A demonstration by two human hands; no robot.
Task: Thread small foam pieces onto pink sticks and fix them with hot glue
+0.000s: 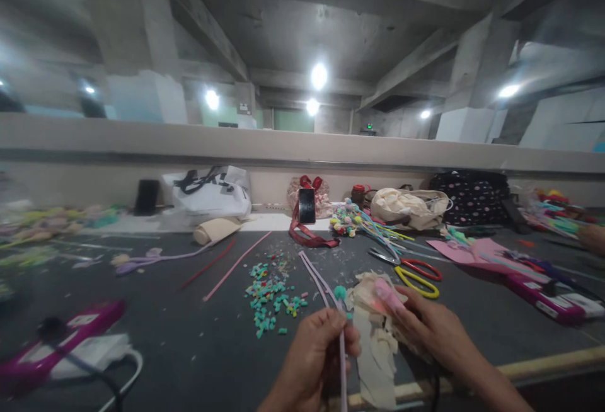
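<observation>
We hold a lilac stem point(343, 361) in the left grip point(314, 343), thumb and fingers pinched closed around it; a green tuft point(339, 293) sits just above those fingertips, at the stem. Our right grip point(430, 320) is curled around a pink-tipped tool point(388, 294), perhaps a glue gun, over the crumpled cream cloth point(375, 349) between our two grips. We judge the work partway along: beyond the right grip a bunch of stems with coloured heads point(347, 218) looks done, while left of the left grip a pink stem point(236, 267) and a red stem point(208, 265) lie bare on the tabletop point(179, 336). Nearer that grip are scattered green scraps point(265, 295), and scissors point(397, 263) lie open just beyond the right one. Whether the tuft is fixed to the stem, we cannot tell; seemingly that joint remains to be settled.
</observation>
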